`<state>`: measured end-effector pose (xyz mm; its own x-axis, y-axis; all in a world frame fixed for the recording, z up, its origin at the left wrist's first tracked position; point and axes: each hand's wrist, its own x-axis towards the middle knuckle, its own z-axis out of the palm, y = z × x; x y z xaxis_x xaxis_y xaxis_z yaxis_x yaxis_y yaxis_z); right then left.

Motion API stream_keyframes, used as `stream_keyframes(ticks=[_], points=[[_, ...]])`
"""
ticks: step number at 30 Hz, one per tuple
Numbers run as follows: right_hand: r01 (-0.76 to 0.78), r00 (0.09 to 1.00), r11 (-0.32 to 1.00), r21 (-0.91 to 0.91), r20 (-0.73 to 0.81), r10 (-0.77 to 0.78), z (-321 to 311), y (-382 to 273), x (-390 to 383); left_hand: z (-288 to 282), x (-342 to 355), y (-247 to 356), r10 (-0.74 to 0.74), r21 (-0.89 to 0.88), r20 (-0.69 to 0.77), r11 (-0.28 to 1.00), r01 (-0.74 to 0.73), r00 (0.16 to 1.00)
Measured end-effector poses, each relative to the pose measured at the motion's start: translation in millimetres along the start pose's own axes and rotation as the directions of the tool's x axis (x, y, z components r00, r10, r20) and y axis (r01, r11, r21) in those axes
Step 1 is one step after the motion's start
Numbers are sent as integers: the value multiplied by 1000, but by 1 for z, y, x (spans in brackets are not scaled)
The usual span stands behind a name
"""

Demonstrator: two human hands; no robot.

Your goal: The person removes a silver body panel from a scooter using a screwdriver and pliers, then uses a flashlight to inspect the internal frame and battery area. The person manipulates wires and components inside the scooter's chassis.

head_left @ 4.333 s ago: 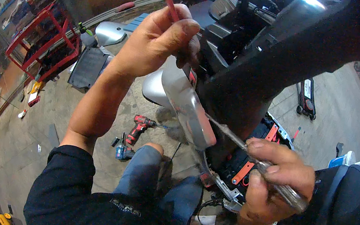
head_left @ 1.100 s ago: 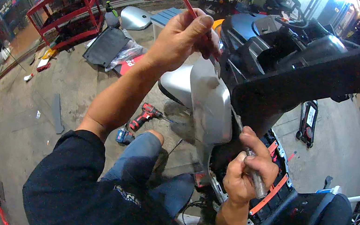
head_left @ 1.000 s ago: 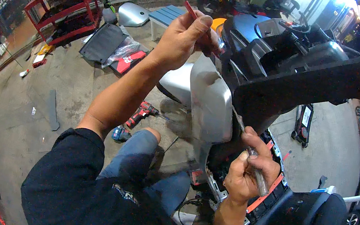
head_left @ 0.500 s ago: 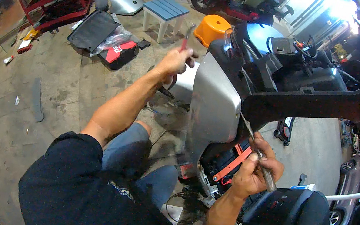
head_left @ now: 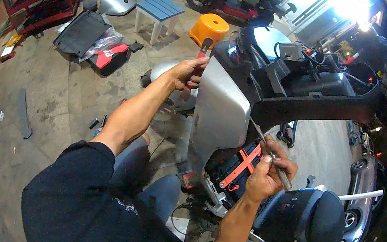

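In front of me stands a partly stripped scooter with a silver body panel (head_left: pixel 223 105). My left hand (head_left: pixel 187 73) is closed around a red pry tool with a dark slotted end (head_left: pixel 204 48); the hand is at the panel's upper left edge, and its fingertips are partly hidden. At the opposite edge, my right hand (head_left: pixel 268 177) grips a screwdriver (head_left: pixel 257 131) with a clear handle. Its tip meets the seam between the silver panel and the dark frame (head_left: pixel 302 108). Below the panel, orange-red straps (head_left: pixel 233 174) cross a black block.
The black seat (head_left: pixel 306 225) is at my right. Behind the scooter's left side are an orange stool (head_left: pixel 209 29) and a blue-topped stool (head_left: pixel 159 9). Loose dark panels (head_left: pixel 83 32), a red-and-black box (head_left: pixel 108 59) and a grey strip (head_left: pixel 24 112) lie on the floor.
My left hand has come to the panel's upper left edge with the pry tool, which was blurred by motion before. The screwdriver stays at the seam. The whole view has shifted slightly.
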<state>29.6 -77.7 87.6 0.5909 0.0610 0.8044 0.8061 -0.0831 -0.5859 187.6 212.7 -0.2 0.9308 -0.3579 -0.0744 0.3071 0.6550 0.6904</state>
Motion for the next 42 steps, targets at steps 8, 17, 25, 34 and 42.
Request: stream_keyframes(ticks=[8,17,25,34,42], points=[[19,1000,1000,13,11,-20,0,1,2,2,2,7,28,-80,-67,996,-33,997],[-8,1000,1000,28,-22,9,1,-1,3,5,-15,7,64,102,-97,993,-54,993],[84,996,995,-54,29,-83,6,-2,-2,52,-44,17,431,238,-373,900,-365,821],[129,991,988,-81,49,-125,9,-3,0,147,-72,42,845,-81,158,527,-846,511],[64,998,998,-21,6,-64,10,-5,1,170,-54,22,823,-302,146,566,-767,549]])
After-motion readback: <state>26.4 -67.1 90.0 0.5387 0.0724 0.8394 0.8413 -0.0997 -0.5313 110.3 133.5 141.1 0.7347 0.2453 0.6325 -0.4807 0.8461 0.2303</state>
